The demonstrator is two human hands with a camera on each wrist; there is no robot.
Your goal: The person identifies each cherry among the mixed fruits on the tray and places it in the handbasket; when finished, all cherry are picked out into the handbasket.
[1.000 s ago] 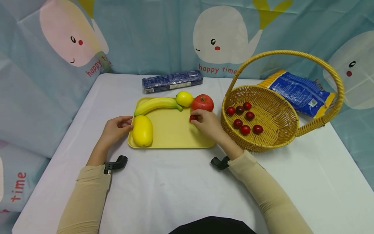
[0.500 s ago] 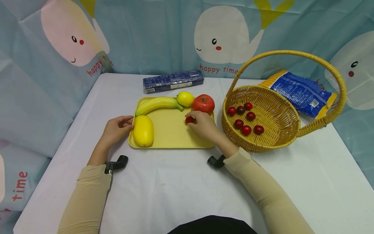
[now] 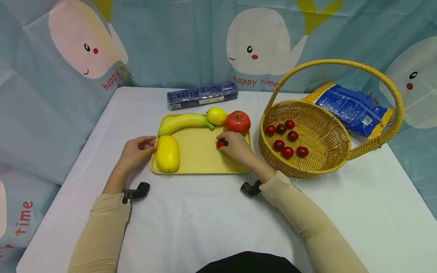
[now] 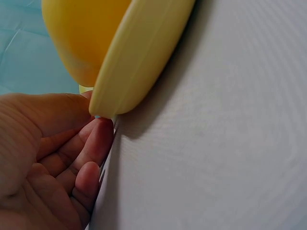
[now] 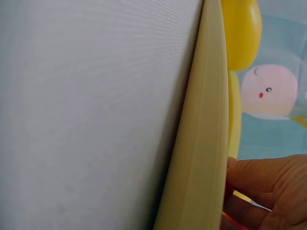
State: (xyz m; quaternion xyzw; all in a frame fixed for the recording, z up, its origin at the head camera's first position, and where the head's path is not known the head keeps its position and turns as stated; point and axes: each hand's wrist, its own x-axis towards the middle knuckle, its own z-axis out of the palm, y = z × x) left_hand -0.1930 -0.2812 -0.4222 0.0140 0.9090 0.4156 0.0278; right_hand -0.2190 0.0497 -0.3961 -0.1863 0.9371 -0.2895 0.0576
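Note:
My right hand (image 3: 236, 147) pinches a dark red cherry (image 3: 220, 143) low over the right part of the yellow tray (image 3: 198, 155), just in front of a red apple (image 3: 237, 122). The right wrist view shows its thumb and fingers beyond the tray's side; the cherry is hidden there. At the tray's left rim, my left hand (image 3: 136, 151) holds the edge between thumb and fingers, beside an oblong yellow fruit (image 3: 167, 153). A banana (image 3: 184, 122) and a lemon (image 3: 216, 116) lie along the tray's back.
Right of the tray stands a wicker basket (image 3: 327, 155) with a tall arched handle and several cherries (image 3: 288, 152) inside. Behind it lies a blue and yellow bag (image 3: 351, 108). A dark blue packet (image 3: 202, 96) sits behind the tray on the white tablecloth (image 3: 191, 227).
My right hand has shifted a little left and toward me with the cherry, away from the apple, and then almost stopped. The left hand stays at the tray's rim.

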